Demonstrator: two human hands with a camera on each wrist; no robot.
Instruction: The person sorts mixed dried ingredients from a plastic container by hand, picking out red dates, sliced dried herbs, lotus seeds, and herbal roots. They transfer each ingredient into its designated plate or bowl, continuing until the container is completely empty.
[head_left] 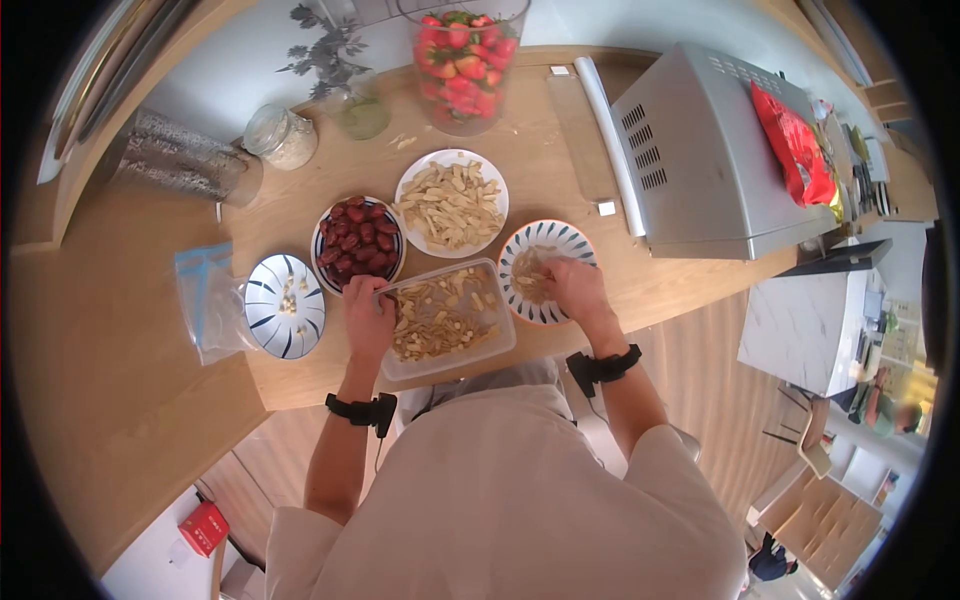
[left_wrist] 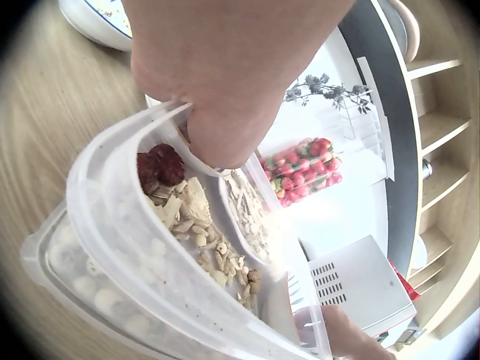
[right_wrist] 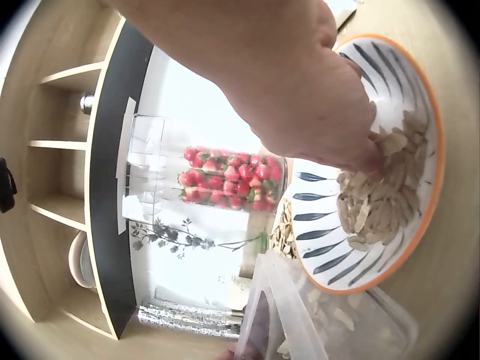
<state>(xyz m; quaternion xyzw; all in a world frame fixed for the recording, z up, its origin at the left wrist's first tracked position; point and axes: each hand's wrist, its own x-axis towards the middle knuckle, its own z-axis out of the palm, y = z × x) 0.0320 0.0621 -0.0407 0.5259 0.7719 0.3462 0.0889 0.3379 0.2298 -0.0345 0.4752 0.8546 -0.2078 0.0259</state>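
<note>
My left hand grips the upper left rim of a clear plastic container, thumb and fingers about its wall. Pale dried slices and small bits lie in the container, and a few dark red pieces show near the hand in the left wrist view. To the right, my right hand reaches down into a patterned bowl with an orange rim. Its bent fingers pinch at the pale dried slices heaped there; a larger slice lies at the fingertips.
Behind the container stand a bowl of red dates and a white plate of dried strips. Left are a striped dish and a zip bag. Farther back are a strawberry-filled clear vessel, a glass jar and a microwave.
</note>
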